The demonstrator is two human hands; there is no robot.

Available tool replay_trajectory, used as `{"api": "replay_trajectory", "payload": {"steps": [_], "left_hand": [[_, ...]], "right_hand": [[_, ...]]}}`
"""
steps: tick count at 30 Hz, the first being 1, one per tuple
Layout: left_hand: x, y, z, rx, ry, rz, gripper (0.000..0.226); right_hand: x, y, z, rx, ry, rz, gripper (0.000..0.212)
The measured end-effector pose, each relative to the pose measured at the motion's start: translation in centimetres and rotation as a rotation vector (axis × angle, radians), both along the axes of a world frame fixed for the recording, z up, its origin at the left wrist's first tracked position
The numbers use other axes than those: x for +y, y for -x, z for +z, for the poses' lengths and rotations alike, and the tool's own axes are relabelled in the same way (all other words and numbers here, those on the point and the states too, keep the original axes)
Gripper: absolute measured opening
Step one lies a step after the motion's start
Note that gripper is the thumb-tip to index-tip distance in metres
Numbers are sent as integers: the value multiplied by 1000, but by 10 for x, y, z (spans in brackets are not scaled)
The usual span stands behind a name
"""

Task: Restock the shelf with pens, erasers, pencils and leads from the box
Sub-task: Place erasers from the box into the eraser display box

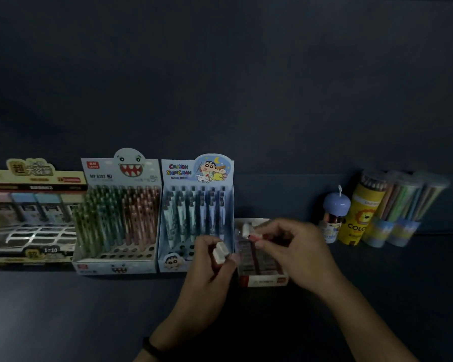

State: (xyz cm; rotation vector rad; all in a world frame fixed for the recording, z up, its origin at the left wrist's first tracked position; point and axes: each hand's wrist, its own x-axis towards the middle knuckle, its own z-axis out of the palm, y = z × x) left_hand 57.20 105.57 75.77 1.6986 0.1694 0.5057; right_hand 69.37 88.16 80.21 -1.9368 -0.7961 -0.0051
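On the dark shelf a small red-and-white eraser box (266, 279) sits just right of centre, with rows of wrapped erasers in it. My left hand (207, 273) grips a white eraser (221, 252) at the box's left side. Over the box's back half, my right hand (296, 246) pinches another eraser (252, 235) with a red-and-white wrapper between thumb and fingers. Both hands hover close to the box; the box's right part is hidden by my right hand.
Left of the eraser box stand a Crayon Shin-chan pen display (198, 218), a shark-face pen display (118, 218) and a lead display box (29, 220). To the right are a small blue-capped tube (334, 218), a yellow lion pencil tube (361, 215) and clear pencil tubes (400, 212).
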Motion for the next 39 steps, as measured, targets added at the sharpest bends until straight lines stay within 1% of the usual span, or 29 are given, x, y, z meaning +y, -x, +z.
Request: {"api": "replay_trajectory", "payload": {"steps": [2, 5, 7, 10, 11, 15, 22, 25, 28, 29, 30, 32, 33, 34, 37, 38, 39], "left_hand": [[-4, 2, 1, 20, -117, -5, 19], [-9, 3, 7, 42, -137, -5, 12], [-9, 2, 7, 73, -179, 5, 10], [-8, -1, 3, 104, -323, 33, 16], [-8, -2, 2, 115, -324, 32, 17], [-5, -2, 3, 126, -193, 10, 11], [-4, -1, 2, 77, -161, 9, 9], [-3, -1, 3, 69, -164, 13, 12], [-1, -1, 6, 73, -65, -14, 13], [0, -2, 7, 75, 12, -16, 13], [0, -3, 8, 80, 119, -16, 13], [-2, -5, 11, 88, 382, -16, 12], [-4, -5, 13, 88, 492, -10, 11], [-6, -6, 15, 84, 562, 5, 10], [-6, -6, 17, 72, 613, 26, 14], [-5, -5, 17, 68, 613, 18, 16], [-4, -5, 16, 66, 608, 12, 16]], "right_hand": [[-10, -25, 3, -88, 101, -51, 14], [-12, -60, 0, -188, 278, -80, 6], [-4, -76, -4, -211, 362, -95, 4], [13, -88, -9, -238, 465, -50, 1], [19, -89, -10, -254, 500, -40, 2], [29, -92, -17, -304, 541, -44, 7], [32, -100, -33, -378, 569, -79, 11], [31, -98, -32, -365, 614, -81, 14], [22, -92, -18, -289, 663, -7, 20], [19, -85, -11, -272, 632, 13, 21], [17, -76, -6, -242, 550, 20, 21], [13, -51, 2, -163, 300, 2, 16], [12, -36, 4, -135, 192, -1, 13], [11, -22, 4, -108, 120, 6, 10], [11, 12, 0, 21, 5, 58, 16], [13, 20, -2, 40, -15, 68, 21], [15, 25, -4, 19, -26, 66, 26]]}}
